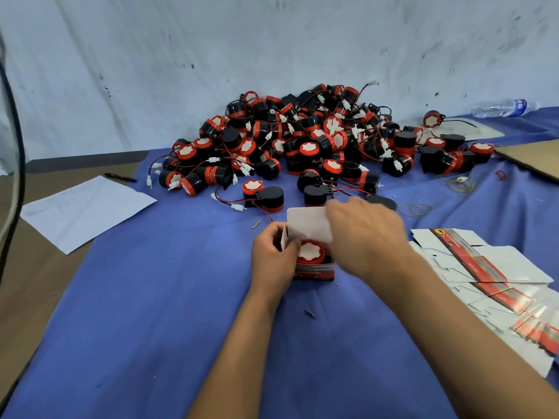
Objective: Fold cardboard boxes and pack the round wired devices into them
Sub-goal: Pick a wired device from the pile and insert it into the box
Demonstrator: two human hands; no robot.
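Note:
A small cardboard box [316, 270] stands open on the blue cloth at the centre. Inside it sits a round red and black device [311, 252], its white face up. My left hand [273, 255] grips the box's left side, the thumb on a side flap. My right hand [366, 234] holds the white top flap [307, 223], which stands upright behind the device. A big heap of the same wired devices [317, 140] lies beyond. Flat unfolded boxes [484, 267] are stacked at the right.
A white paper sheet [87, 210] and a pen [120, 177] lie at the left. Rubber bands [416, 209] are scattered right of the box. A water bottle [502, 107] and brown cardboard [532, 160] lie far right. A white wall backs the heap.

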